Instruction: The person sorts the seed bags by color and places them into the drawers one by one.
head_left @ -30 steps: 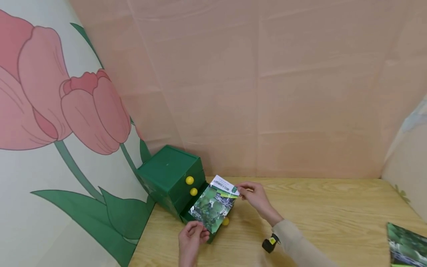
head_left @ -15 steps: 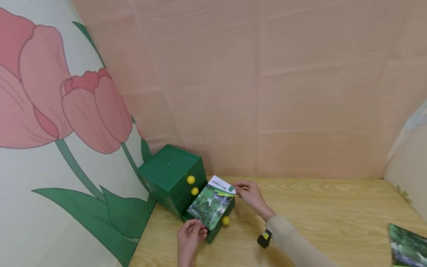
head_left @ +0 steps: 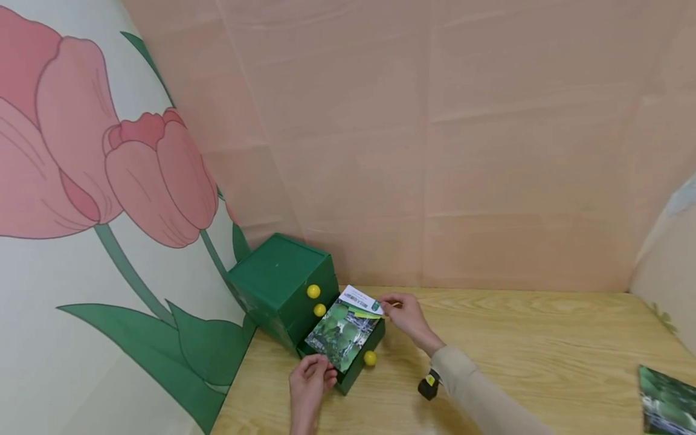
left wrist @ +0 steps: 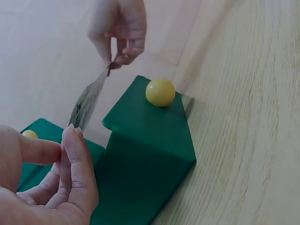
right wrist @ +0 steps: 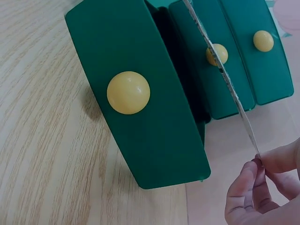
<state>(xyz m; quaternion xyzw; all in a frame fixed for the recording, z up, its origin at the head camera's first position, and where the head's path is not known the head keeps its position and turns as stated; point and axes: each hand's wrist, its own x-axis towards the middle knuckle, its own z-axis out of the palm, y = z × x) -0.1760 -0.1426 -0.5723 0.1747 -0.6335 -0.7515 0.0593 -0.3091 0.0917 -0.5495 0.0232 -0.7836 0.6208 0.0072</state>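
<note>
A thin, glossy packet [head_left: 345, 332], printed with green round fruit and a white barcode strip, is held over the pulled-out bottom drawer [head_left: 359, 365] of a green drawer cabinet [head_left: 277, 275]. My left hand [head_left: 312, 380] pinches its near corner between thumb and fingers. At the far right corner, by the white strip, my right hand [head_left: 406, 317] pinches it too. The right wrist view catches the packet [right wrist: 225, 75] edge-on, above the drawer front [right wrist: 140, 136]. The packet hides most of the drawer's inside in the head view.
Yellow round knobs [head_left: 313, 292] stick out from the drawer fronts. A second, similar green printed sheet or packet [head_left: 669, 399] lies at the table's right edge. The cabinet stands by the tulip-painted wall [head_left: 157, 175]. A black wrist device [head_left: 429, 385] hangs below the right sleeve.
The packet and my right hand have come slightly left and lower over the drawer, uncovering more of the drawer front and its knob. Both hands keep their pinch.
</note>
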